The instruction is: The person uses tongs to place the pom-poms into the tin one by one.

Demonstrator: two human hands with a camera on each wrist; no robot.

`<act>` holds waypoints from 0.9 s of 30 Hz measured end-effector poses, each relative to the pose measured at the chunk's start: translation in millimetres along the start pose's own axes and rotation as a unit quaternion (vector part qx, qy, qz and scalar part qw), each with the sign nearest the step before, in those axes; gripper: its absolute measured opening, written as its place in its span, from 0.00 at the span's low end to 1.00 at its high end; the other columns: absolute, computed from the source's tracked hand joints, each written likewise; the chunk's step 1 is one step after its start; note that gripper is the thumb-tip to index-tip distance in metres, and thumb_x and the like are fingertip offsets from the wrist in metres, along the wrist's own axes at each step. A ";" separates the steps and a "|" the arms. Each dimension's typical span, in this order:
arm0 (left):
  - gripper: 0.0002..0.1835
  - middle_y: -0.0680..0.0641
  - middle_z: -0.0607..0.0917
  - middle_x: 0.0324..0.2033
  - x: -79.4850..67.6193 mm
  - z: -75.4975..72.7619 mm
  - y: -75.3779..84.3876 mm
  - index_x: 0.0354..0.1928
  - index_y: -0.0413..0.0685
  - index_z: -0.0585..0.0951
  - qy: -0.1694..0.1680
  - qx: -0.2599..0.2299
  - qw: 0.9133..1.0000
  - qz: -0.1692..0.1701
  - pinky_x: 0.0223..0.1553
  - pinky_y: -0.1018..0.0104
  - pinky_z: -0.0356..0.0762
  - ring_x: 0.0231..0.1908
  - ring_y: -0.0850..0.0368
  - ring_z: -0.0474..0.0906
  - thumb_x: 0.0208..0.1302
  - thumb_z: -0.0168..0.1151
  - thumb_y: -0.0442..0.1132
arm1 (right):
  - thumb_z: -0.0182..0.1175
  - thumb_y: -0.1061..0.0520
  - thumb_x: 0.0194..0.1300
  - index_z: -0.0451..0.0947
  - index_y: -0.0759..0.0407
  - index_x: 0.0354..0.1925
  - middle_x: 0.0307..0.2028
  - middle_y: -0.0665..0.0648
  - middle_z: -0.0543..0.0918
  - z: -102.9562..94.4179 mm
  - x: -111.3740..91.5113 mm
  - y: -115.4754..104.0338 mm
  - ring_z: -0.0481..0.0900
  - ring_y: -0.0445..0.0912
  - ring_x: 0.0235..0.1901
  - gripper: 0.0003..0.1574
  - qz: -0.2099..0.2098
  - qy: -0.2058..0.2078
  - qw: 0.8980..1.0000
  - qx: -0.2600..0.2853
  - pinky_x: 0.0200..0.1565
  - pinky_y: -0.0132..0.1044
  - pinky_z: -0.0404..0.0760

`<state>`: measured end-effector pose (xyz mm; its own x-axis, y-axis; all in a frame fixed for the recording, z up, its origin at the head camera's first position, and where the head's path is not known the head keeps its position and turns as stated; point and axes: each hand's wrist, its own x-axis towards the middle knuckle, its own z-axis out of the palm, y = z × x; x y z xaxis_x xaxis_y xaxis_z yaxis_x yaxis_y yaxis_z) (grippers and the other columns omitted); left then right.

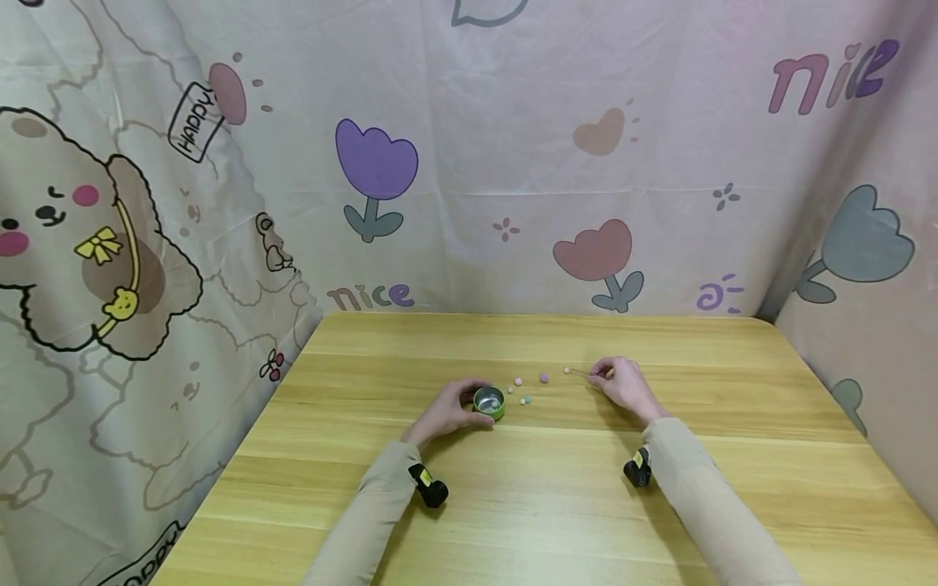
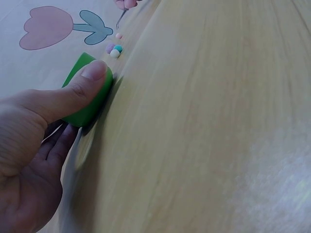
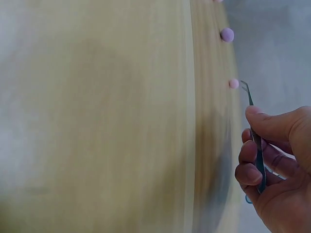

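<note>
In the head view, on a pale wooden table (image 1: 542, 505), the left hand (image 1: 449, 412) curls round a small green round metal tin (image 1: 501, 413), left of scattered small pastel balls (image 1: 544, 378), short of the far edge; a wide gap parts the beige sleeves (image 1: 703, 484). In the left wrist view, the thumb presses the tin's side. In the right wrist view, the right hand (image 3: 274, 158) pinches slim metal tweezers (image 3: 259, 154), bent tips just beside a small pale-pink ball (image 3: 233, 83).

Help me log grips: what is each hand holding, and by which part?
Left hand: tin, by its outer wall. Right hand: tweezers, along the body.
</note>
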<state>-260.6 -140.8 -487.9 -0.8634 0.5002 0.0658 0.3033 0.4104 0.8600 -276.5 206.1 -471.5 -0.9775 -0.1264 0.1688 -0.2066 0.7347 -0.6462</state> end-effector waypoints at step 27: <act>0.35 0.32 0.81 0.59 -12.3 -5.4 29.2 0.65 0.32 0.73 -0.010 -0.013 1.000 0.008 0.68 0.42 0.73 0.62 0.35 0.77 0.54 0.75 0.30 | 0.66 0.64 0.63 0.84 0.67 0.35 0.32 0.61 0.86 8.7 10.7 -3.7 0.78 0.47 0.33 0.04 0.012 -0.022 1.000 0.016 0.38 0.34 0.74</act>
<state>-243.2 -139.2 -460.9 -0.8505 0.5214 0.0700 0.3062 0.3824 0.8718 -286.5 196.2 -473.7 -0.9830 -0.1390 0.1198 -0.1834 0.7162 -0.6734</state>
